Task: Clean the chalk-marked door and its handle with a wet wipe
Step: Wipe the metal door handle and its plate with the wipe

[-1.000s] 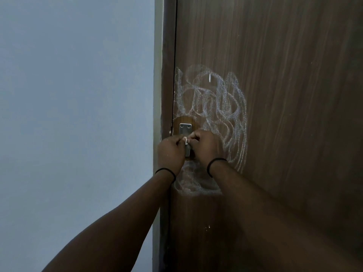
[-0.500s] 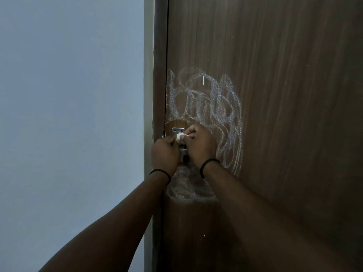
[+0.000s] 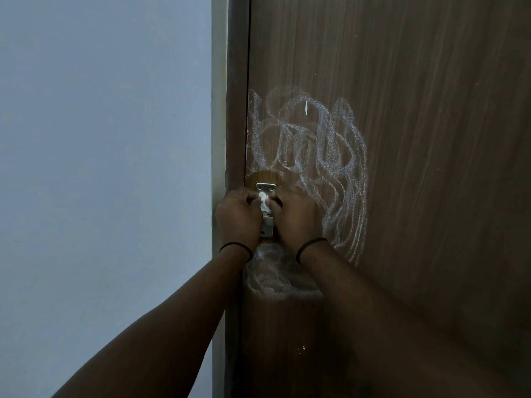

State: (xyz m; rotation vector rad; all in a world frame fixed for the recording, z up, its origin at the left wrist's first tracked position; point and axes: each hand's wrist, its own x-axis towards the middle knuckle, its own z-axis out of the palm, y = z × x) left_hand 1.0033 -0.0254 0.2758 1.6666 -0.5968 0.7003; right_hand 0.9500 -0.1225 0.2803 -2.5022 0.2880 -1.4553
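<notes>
Now both hands, left (image 3: 237, 216) and right (image 3: 294, 215), pinch the wipe (image 3: 263, 203) around the handle (image 3: 266, 222) at the door (image 3: 416, 139) edge; rubbing its length should clean best.

A plain pale blue-grey wall (image 3: 103, 168) is filling the whole left part of the view, running from top to bottom with nothing on it. Just right of the wall, a narrow grey-beige strip (image 3: 218, 96) is standing upright along its edge, and right of that strip a dark brown door frame (image 3: 237, 81) is rising alongside it. Both uprights are lying in dim light, so their surfaces are showing little detail.
</notes>
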